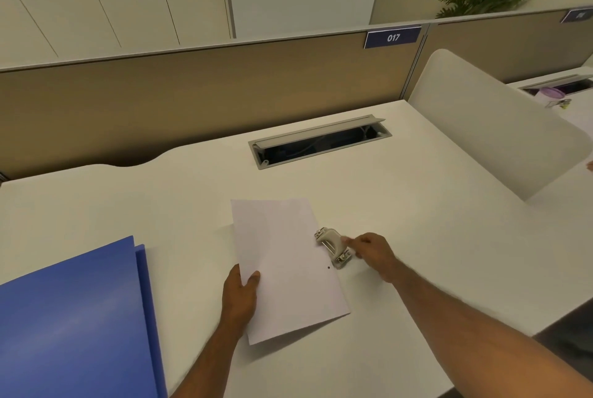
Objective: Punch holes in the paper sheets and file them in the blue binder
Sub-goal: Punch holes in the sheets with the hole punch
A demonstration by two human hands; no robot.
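Note:
White paper sheets [288, 269] lie on the white desk [160, 205], slightly lifted at the left. My left hand [240, 295] pinches their left edge, thumb on top. One punched hole shows near the right edge. A beige and metal hole punch [332, 246] sits at the paper's right edge, its mouth over the sheet margin. My right hand [372, 253] touches the punch's right side with its fingers curled against it. The closed blue binder [73, 327] lies at the lower left of the desk, apart from the paper.
An open cable tray slot [321, 140] is cut in the desk behind the paper. A tan partition [192, 92] bounds the far side, a white divider panel [497, 128] the right. The desk's front right edge runs close to my right forearm.

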